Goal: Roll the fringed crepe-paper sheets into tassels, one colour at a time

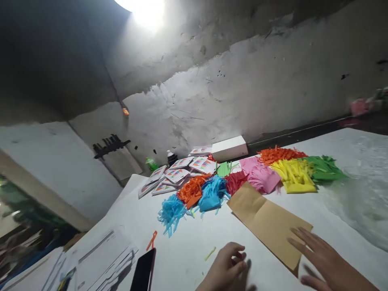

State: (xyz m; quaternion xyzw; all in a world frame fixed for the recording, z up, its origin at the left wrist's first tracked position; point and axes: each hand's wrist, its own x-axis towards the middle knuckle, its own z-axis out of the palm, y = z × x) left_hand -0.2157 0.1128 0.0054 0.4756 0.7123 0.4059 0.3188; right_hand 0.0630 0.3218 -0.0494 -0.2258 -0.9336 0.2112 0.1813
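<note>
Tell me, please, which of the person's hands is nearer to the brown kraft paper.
Right. The right hand has its fingers over the near end of the brown kraft paper; the left hand is apart from it, beyond its left edge.

A long brown paper sheet (pixel 266 222) lay at right, slanting from far left to near right. Its far half was creased.

Our left hand (pixel 226 264) is half closed, its fingers (pixel 234 246) curled loosely toward the thumb (pixel 238 267). Right of the left hand, our right hand (pixel 318 252) is flattened, back upward, fingers extended and slightly spread, thumb held apart; our right forearm (pixel 359 279) slants away from the left hand.
</note>
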